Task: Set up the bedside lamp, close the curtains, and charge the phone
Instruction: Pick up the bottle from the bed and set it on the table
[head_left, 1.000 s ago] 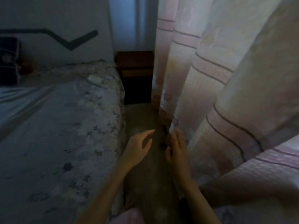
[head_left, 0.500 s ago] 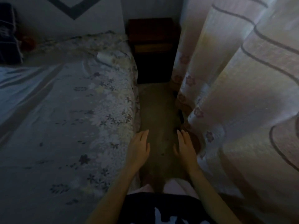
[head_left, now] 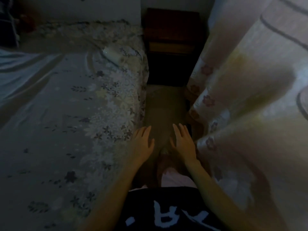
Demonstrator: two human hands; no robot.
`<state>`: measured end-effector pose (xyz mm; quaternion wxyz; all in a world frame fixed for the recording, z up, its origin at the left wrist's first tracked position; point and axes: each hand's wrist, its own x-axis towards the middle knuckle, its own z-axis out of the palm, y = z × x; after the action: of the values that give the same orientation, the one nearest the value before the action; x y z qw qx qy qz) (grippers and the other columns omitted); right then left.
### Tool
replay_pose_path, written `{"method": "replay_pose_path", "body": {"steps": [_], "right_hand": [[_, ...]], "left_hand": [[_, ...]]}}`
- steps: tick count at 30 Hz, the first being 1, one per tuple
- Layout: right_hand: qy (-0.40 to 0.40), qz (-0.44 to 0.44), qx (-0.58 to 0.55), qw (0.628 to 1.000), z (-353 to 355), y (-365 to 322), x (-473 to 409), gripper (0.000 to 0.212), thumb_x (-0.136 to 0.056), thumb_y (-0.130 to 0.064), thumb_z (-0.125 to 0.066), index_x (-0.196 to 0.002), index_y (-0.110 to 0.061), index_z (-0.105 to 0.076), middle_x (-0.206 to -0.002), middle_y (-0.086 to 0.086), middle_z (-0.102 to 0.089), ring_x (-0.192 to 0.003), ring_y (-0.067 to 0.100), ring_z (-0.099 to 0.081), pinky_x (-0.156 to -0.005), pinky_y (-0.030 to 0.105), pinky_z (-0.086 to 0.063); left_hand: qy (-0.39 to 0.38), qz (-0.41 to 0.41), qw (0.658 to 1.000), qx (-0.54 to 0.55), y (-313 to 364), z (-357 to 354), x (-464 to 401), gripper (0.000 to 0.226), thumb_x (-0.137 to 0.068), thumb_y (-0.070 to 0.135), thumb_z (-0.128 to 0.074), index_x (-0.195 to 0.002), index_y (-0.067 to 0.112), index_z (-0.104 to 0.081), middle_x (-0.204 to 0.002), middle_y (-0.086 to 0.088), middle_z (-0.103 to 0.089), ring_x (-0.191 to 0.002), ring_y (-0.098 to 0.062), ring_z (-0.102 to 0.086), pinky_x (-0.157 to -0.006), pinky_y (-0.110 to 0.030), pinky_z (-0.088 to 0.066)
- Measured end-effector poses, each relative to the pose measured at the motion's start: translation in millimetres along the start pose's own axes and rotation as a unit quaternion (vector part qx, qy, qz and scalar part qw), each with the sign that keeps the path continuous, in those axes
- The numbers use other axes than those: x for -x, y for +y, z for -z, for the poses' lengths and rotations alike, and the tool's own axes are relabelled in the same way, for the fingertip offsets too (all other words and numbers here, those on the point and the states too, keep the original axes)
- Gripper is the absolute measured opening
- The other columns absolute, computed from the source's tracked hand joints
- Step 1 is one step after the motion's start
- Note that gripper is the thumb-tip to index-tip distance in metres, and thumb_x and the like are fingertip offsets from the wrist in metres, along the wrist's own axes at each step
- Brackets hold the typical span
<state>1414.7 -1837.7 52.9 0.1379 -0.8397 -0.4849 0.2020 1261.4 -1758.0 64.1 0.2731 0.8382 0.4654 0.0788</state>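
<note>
Soft pleated curtains beside flat empty hands

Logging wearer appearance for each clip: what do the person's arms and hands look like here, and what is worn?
Both forearms are bare with no sleeves in view. The left hand and right hand show no rings, watch or gloves that the dim frame reveals. Below them is a black top with large white lettering.

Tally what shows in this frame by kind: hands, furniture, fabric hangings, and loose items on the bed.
Hands: 2, left hand and right hand, both empty
Furniture: 2, bed and nightstand
Fabric hangings: 1, curtain
Loose items on the bed: 1, small white object, too dim to identify
Total: 6
</note>
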Motion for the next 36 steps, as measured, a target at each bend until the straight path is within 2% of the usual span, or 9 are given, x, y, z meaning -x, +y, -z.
{"method": "replay_pose_path", "body": {"steps": [4,7,11,17,21,24,27,32,36], "right_hand": [[-0.030,0.027,0.027,0.999,19.2,17.3,-72.9,0.054,-0.093,-0.031,-0.043,-0.142,-0.015,-0.027,-0.148,0.017,-0.029,-0.139,0.033,-0.020,-0.111,0.041,-0.024],[-0.026,0.028,0.035,0.999,35.8,26.1,-119.6,0.054,-0.093,-0.030,-0.043,-0.142,-0.016,-0.026,-0.150,0.013,-0.027,-0.140,0.030,-0.018,-0.113,0.039,-0.020],[-0.041,0.017,0.039,0.998,45.3,26.3,-172.9,0.055,-0.092,-0.032,-0.043,-0.142,-0.016,-0.026,-0.150,0.012,-0.027,-0.138,0.032,-0.021,-0.112,0.043,-0.022],[-0.070,0.063,0.042,0.995,45.4,4.9,-265.6,0.055,-0.090,-0.029,-0.047,-0.140,-0.012,-0.030,-0.149,0.015,-0.028,-0.138,0.033,-0.022,-0.112,0.042,-0.022],[-0.077,0.084,0.041,0.993,47.8,-13.6,-339.2,0.056,-0.090,-0.028,-0.047,-0.141,-0.013,-0.028,-0.150,0.014,-0.025,-0.140,0.030,-0.018,-0.113,0.038,-0.019],[-0.086,0.083,0.029,0.992,58.1,-29.6,-390.7,0.056,-0.092,-0.028,-0.045,-0.142,-0.014,-0.026,-0.152,0.013,-0.022,-0.141,0.027,-0.014,-0.114,0.037,-0.019],[-0.087,0.101,0.014,0.991,67.4,-50.9,-435.8,0.055,-0.092,-0.026,-0.045,-0.142,-0.012,-0.026,-0.151,0.013,-0.022,-0.141,0.026,-0.015,-0.113,0.036,-0.018],[-0.117,0.142,0.012,0.983,66.8,-83.4,-492.6,0.054,-0.094,-0.026,-0.043,-0.143,-0.013,-0.023,-0.152,0.011,-0.020,-0.141,0.024,-0.013,-0.113,0.034,-0.018],[-0.168,0.194,0.021,0.966,57.4,-104.5,-537.2,0.053,-0.095,-0.025,-0.042,-0.143,-0.012,-0.024,-0.152,0.012,-0.020,-0.141,0.027,-0.014,-0.113,0.037,-0.020]], "left_hand": [[0.017,0.052,0.998,0.010,13.2,-0.7,-58.8,0.050,-0.090,0.028,-0.048,-0.136,0.011,-0.037,-0.135,-0.015,-0.046,-0.123,-0.030,-0.043,-0.101,-0.040,-0.037],[0.036,0.088,0.995,0.006,18.9,2.5,-91.6,0.050,-0.089,0.034,-0.043,-0.132,0.008,-0.042,-0.129,-0.018,-0.052,-0.117,-0.033,-0.048,-0.096,-0.041,-0.042],[0.048,0.143,0.989,0.012,11.8,4.9,-133.8,0.060,-0.082,0.042,-0.029,-0.124,0.006,-0.050,-0.117,-0.018,-0.059,-0.105,-0.035,-0.055,-0.088,-0.045,-0.049],[0.056,0.180,0.982,0.012,-4.6,22.4,-210.2,0.048,-0.081,0.026,-0.045,-0.124,0.003,-0.047,-0.117,-0.017,-0.057,-0.107,-0.034,-0.052,-0.087,-0.042,-0.046],[0.050,0.192,0.980,0.027,-18.5,38.8,-280.1,0.047,-0.086,0.026,-0.045,-0.128,0.005,-0.045,-0.125,-0.017,-0.054,-0.114,-0.034,-0.049,-0.091,-0.041,-0.044],[0.042,0.201,0.978,0.036,-25.4,57.8,-330.7,0.048,-0.091,0.023,-0.047,-0.135,0.009,-0.036,-0.138,-0.013,-0.044,-0.125,-0.030,-0.039,-0.099,-0.040,-0.037],[0.051,0.208,0.976,0.042,-38.3,74.0,-370.5,0.048,-0.090,0.021,-0.049,-0.135,0.007,-0.036,-0.135,-0.015,-0.046,-0.122,-0.031,-0.041,-0.100,-0.040,-0.035],[0.084,0.272,0.957,0.060,-56.5,93.1,-404.0,0.048,-0.091,0.023,-0.048,-0.136,0.010,-0.036,-0.136,-0.012,-0.046,-0.124,-0.030,-0.040,-0.099,-0.040,-0.038],[0.120,0.340,0.929,0.082,-71.1,98.0,-425.3,0.049,-0.091,0.023,-0.049,-0.135,0.006,-0.037,-0.138,-0.016,-0.044,-0.126,-0.031,-0.038,-0.103,-0.037,-0.032]]}}
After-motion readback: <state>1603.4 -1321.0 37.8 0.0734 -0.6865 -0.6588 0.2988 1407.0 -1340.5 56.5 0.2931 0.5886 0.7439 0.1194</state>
